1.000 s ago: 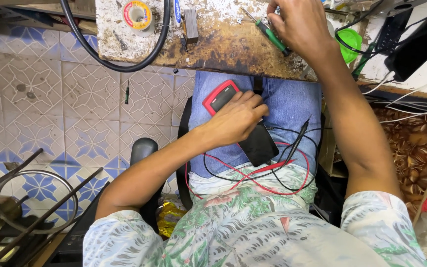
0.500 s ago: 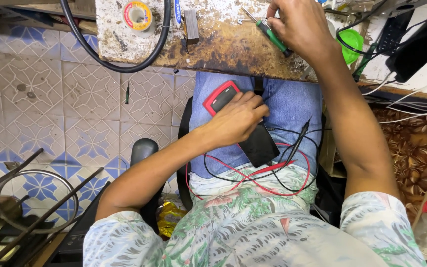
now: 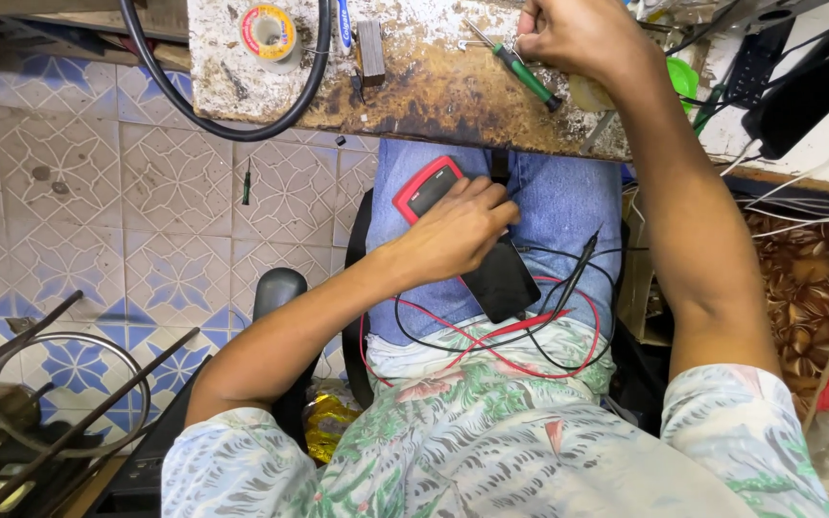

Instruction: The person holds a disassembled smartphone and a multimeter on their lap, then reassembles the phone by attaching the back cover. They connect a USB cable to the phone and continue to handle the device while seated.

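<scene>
Below the worn worktop's (image 3: 453, 91) near edge, a red multimeter (image 3: 431, 187) is clasped on the lap by the left hand's (image 3: 458, 230) curled fingers, long axis toward that edge, while the right hand (image 3: 582, 34) is closed beside a green screwdriver (image 3: 520, 67), grip unclear

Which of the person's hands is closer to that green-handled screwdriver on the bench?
Right. The right hand is up on the workbench, touching the green-handled screwdriver; the left hand rests below on the red multimeter in the lap.

One head-worn camera looks steeply down, close over the person's lap and the workbench (image 3: 453, 86) edge.
</scene>
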